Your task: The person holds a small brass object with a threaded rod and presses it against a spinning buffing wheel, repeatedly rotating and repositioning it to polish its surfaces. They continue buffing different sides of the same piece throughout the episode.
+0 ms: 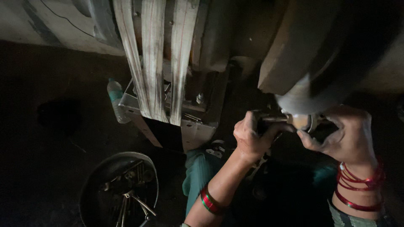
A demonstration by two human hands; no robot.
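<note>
My left hand (252, 136) is closed around a dark tool handle whose metal shaft (272, 120) points right toward a small round metal part (302, 121). That part sits under a large grey machine body (303, 59). My right hand (347, 132) grips the round part from the right, fingers curled around it. Red and green bangles ring both wrists. The spot where the hands meet is dim, so the tool's tip is hidden.
Three pale flat belts (153, 59) run down into a metal frame (195, 130). A plastic bottle (115, 98) stands by the frame's left side. A round dark pan (120, 191) at lower left holds several metal tools. The floor is dark.
</note>
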